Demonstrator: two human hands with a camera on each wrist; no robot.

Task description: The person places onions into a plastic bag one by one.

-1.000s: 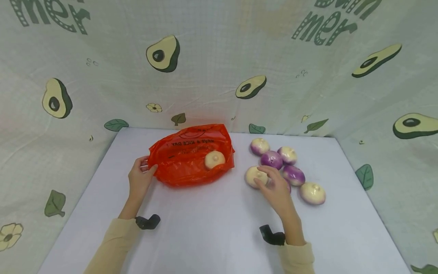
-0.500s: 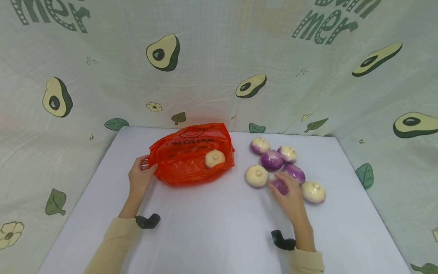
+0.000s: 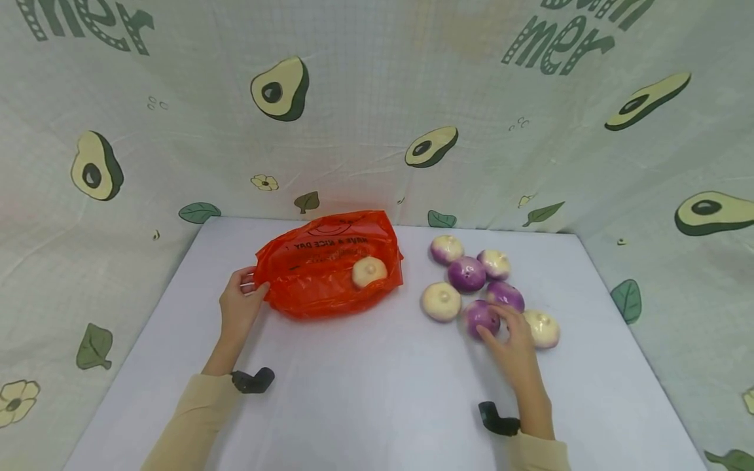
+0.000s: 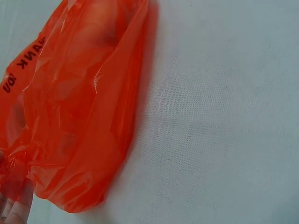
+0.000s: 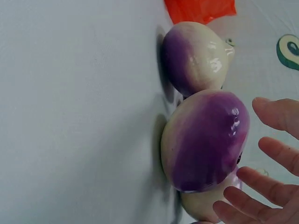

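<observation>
My left hand (image 3: pixel 240 304) grips the left edge of a red plastic bag (image 3: pixel 312 297), which lies with its mouth facing me. In the left wrist view its fingertips (image 4: pixel 22 205) appear at the bag's crumpled corner (image 4: pixel 14 170). One pale turnip (image 3: pixel 370 272) sits inside the bag. My right hand (image 3: pixel 518 343) hovers with thumb and fingers apart beside a glossy purple turnip (image 3: pixel 480 320). From the right wrist, spread fingers (image 5: pixel 261 182) show next to that purple turnip (image 5: pixel 205 140), with a gap between. A white-topped turnip (image 3: pixel 442 302) lies just left of it.
Several more purple-and-white turnips cluster behind and right of the right hand, among them a purple one (image 3: pixel 467 274) and a pale one (image 3: pixel 542 328). All rest on a white table (image 3: pixel 353 392). An avocado-print cloth (image 3: pixel 353 85) hangs at the back and sides.
My right hand has moved right and toward me, from over the white-topped turnip to beside the purple one, uncovering both. The left hand, bag and turnips have stayed in place.
</observation>
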